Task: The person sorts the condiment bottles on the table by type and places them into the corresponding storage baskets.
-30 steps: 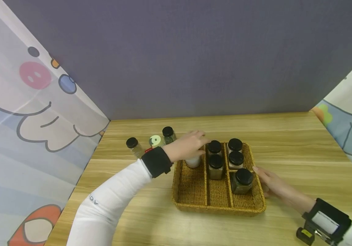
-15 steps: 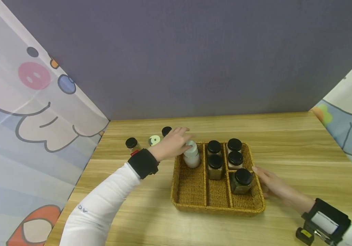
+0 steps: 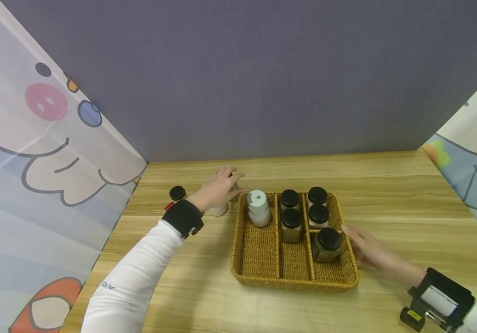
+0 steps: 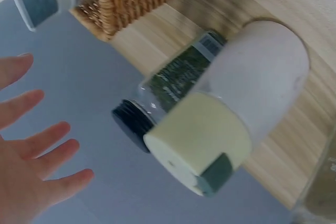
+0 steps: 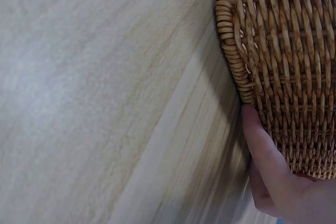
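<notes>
Left hand — fingers spread wide | right hand — touching basket, grip unclear | black-capped jar (part-hidden by white bottle)

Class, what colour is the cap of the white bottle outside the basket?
The cap is pale yellow with a dark green patch, clearest in the left wrist view.

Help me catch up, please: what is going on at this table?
A person's right hand touches the right side of a wicker basket, which holds one white-capped jar and five black-lidded jars. The left hand, spread and holding nothing, hovers near three more jars standing on the table left of the basket.
</notes>
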The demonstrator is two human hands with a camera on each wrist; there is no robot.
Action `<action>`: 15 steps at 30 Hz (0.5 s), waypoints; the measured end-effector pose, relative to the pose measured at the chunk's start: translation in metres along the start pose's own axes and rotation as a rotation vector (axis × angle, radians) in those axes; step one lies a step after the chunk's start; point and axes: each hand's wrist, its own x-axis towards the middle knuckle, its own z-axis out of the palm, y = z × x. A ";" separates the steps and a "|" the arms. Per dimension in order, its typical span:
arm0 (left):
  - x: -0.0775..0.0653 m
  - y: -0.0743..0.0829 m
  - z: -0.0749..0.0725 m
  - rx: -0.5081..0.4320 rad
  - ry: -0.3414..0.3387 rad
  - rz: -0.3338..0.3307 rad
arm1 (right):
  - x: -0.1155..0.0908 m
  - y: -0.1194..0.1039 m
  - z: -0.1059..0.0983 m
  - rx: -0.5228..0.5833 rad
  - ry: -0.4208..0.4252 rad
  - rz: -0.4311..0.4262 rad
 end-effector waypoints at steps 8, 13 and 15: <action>0.001 -0.013 0.006 0.001 -0.001 -0.032 | 0.000 0.000 0.000 0.011 0.004 0.001; 0.003 -0.019 0.008 -0.034 -0.050 -0.083 | 0.000 -0.001 0.000 0.020 0.003 -0.008; 0.005 -0.021 0.010 -0.043 -0.056 -0.095 | 0.001 0.000 0.001 0.023 0.004 -0.010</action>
